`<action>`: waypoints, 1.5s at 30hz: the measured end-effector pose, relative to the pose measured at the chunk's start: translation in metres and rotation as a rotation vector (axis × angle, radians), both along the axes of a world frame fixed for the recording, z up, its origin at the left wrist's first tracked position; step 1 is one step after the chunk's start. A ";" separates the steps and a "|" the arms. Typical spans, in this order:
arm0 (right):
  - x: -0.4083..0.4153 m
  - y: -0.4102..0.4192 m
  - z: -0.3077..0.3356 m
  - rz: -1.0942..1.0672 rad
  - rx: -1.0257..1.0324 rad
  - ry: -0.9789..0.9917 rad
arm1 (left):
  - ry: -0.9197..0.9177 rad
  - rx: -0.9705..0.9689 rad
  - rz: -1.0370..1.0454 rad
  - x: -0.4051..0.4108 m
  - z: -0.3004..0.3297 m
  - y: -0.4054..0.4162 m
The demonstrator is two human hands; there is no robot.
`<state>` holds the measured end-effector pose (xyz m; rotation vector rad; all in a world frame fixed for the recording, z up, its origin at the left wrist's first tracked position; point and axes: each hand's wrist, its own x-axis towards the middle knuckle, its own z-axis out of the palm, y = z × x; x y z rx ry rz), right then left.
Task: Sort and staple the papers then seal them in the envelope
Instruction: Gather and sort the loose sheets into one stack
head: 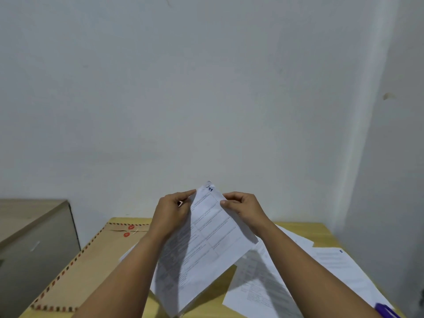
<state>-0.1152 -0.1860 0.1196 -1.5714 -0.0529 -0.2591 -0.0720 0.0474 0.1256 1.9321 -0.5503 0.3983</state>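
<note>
Table (305,228) — envelope (91,255), papers (332,265) (loose).

Both forearms outstretched, left hand (171,211) and right hand (241,208) raised, fingers pinched, facing each other.

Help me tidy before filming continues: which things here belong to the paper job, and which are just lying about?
Job: held sheets, both hands pinching them (left hand, right hand); loose sheets; string-tie envelope.
Lying about: grey cabinet; purple object, only partly visible.

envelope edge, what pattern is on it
Red and dark stripes bordering the brown envelope, clearest in the head view.
</note>
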 end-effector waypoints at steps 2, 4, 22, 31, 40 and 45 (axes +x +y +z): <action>-0.001 0.001 -0.001 -0.010 -0.007 -0.022 | -0.041 -0.004 0.011 0.001 -0.002 0.000; 0.002 0.000 -0.003 -0.018 -0.015 -0.031 | -0.060 0.007 0.026 0.004 -0.004 -0.001; -0.002 -0.002 -0.008 -0.101 -0.004 -0.067 | 0.028 0.034 -0.028 0.010 -0.002 -0.005; 0.002 -0.005 -0.028 -0.148 -0.055 -0.097 | 0.032 0.244 -0.075 0.023 -0.002 -0.007; -0.006 -0.011 -0.089 -0.197 0.018 0.045 | 0.039 0.400 -0.087 0.025 -0.056 -0.026; -0.009 -0.025 -0.118 -0.230 -0.026 0.126 | 0.041 0.448 -0.124 0.031 -0.082 -0.043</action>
